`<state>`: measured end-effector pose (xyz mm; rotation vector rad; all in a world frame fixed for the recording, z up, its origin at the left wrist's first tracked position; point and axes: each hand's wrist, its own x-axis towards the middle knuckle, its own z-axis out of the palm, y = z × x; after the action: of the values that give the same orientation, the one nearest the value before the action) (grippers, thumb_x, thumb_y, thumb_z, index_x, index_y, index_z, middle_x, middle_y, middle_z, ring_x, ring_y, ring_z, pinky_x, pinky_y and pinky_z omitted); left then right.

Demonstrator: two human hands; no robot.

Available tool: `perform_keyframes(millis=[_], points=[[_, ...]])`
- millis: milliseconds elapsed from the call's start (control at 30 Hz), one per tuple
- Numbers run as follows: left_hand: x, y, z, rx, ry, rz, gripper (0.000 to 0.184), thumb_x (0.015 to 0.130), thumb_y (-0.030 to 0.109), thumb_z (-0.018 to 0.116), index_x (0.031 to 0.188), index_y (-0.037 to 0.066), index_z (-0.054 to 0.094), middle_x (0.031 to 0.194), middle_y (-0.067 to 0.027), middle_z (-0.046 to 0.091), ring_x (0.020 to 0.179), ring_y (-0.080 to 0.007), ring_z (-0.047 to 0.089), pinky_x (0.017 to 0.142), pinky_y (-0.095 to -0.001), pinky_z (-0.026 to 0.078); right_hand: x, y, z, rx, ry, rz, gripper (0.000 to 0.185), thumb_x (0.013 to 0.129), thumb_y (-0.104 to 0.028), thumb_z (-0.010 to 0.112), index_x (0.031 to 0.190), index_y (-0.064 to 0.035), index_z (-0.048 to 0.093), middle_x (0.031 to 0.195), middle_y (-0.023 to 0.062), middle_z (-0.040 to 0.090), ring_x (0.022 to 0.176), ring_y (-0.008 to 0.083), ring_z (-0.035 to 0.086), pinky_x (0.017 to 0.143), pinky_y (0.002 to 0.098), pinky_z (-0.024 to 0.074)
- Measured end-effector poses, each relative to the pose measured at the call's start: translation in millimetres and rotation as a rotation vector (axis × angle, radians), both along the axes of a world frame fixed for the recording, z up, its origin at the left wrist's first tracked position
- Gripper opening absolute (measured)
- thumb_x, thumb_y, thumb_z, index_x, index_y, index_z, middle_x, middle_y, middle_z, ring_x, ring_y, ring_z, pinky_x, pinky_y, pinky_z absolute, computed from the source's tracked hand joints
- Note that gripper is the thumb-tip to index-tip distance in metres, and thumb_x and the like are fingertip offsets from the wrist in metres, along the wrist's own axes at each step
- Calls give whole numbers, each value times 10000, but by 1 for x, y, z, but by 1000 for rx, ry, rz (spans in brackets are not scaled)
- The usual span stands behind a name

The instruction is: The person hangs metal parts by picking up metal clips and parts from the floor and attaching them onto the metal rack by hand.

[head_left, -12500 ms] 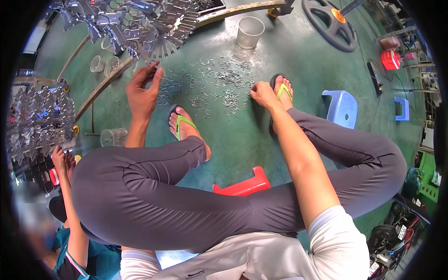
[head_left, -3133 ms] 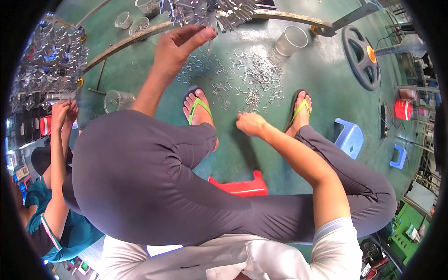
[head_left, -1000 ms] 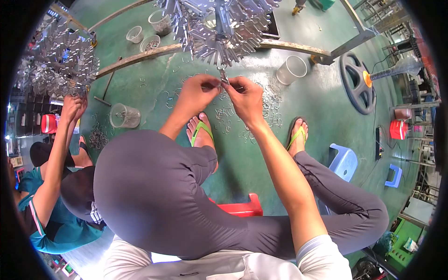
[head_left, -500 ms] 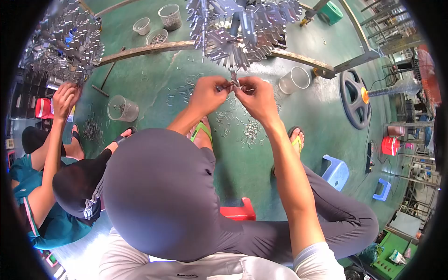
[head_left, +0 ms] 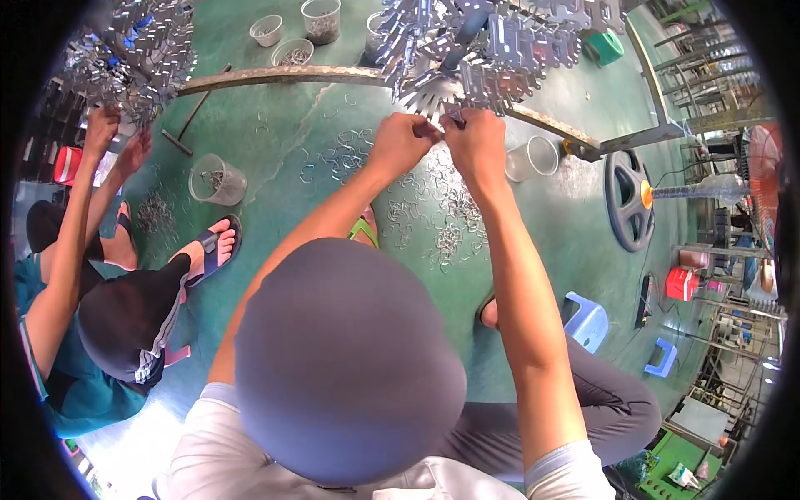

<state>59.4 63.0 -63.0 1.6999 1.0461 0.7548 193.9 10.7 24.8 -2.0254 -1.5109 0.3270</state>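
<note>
Fingertip work, seemingly, at underside of hanging metal parts (head_left: 507, 52), upper centre. Left hand (head_left: 400, 150), right hand (head_left: 478, 152): fingers curled nearly closed, cannot tell on what. Next move calls for steady pinch.

Shiny metal pieces (head_left: 517, 50), matt trousers (head_left: 350, 358)

Pale sleeves (head_left: 568, 468), grey trousers (head_left: 350, 358) and green-strapped sandals (head_left: 365, 232) show.

No legible text or labels
</note>
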Motion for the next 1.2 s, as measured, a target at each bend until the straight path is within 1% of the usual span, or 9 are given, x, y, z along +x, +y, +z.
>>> perform_keyframes(millis=[133, 233, 400, 500, 667, 733, 967, 1067, 1200], points=[[7, 11, -18, -836, -596, 164, 362, 946, 148, 730, 1248, -21, 624, 1164, -126, 724, 946, -253, 731, 834, -385, 606, 15, 9, -11, 27, 34, 7, 233, 872, -170, 789, 899, 58, 752, 768, 257, 718, 742, 415, 734, 708, 476, 562], [9, 26, -29, -861, -846, 33, 338, 1007, 159, 670, 1293, 18, 557, 1239, -135, 656, 1076, -271, 688, 917, -401, 601, 20, 9, -13, 2, 168, -14, 202, 901, -142, 771, 910, 59, 752, 684, 195, 725, 658, 292, 765, 654, 407, 572], [21, 37, -37, -949, -896, -11, 260, 1035, 218, 647, 1200, 18, 629, 1149, -122, 687, 1047, -255, 696, 908, -376, 602, 30, 10, -8, 8, 160, -13, 209, 902, -144, 765, 908, 65, 752, 723, 213, 734, 662, 291, 767, 658, 399, 575], [19, 26, -25, -929, -604, 22, 305, 1021, 269, 671, 1152, -5, 682, 1092, -121, 726, 975, -234, 723, 866, -342, 603, 34, 1, -3, 3, 99, -30, 249, 876, -182, 774, 882, 65, 741, 751, 232, 721, 685, 369, 741, 666, 436, 555], [1, -43, 41, -44, -17, 77, 457, 930, 385, 795, 1128, -22, 728, 1009, -128, 766, 870, -188, 737, 781, -320, 587, 35, -32, -20, 154, 38, 45, 254, 842, -206, 749, 844, 45, 706, 755, 271, 663, 739, 459, 671, 671, 499, 514], [-1, -60, 55, 81, -118, 156, 459, 892, 383, 840, 1103, -12, 744, 974, -132, 772, 863, -189, 738, 798, -311, 585, 25, -50, -17, 180, 75, 69, 224, 848, -176, 730, 847, 46, 695, 754, 277, 657, 731, 463, 666, 663, 497, 513], [-9, -58, 72, -86, -136, 33, 504, 843, 309, 892, 1170, -45, 744, 970, -113, 785, 925, -136, 717, 819, -283, 570, 13, -70, -33, 231, 256, 196, 181, 885, -121, 709, 909, 56, 683, 799, 262, 670, 710, 454, 661, 643, 472, 511], [-16, -50, 74, -173, -134, -29, 517, 845, 270, 881, 1219, -56, 733, 1009, -107, 786, 958, -125, 712, 832, -270, 564, 17, -74, -40, 237, 302, 273, 158, 933, -124, 743, 987, 24, 727, 785, 168, 727, 688, 174, 711, 644, 350, 538], [-24, -43, 84, -268, -81, -42, 502, 849, 248, 852, 1235, -49, 732, 1058, -103, 784, 981, -136, 720, 852, -262, 555, 17, -79, -33, 143, 453, 263, 161, 929, -109, 737, 1003, 34, 744, 844, 205, 738, 739, 277, 746, 679, 369, 560]])
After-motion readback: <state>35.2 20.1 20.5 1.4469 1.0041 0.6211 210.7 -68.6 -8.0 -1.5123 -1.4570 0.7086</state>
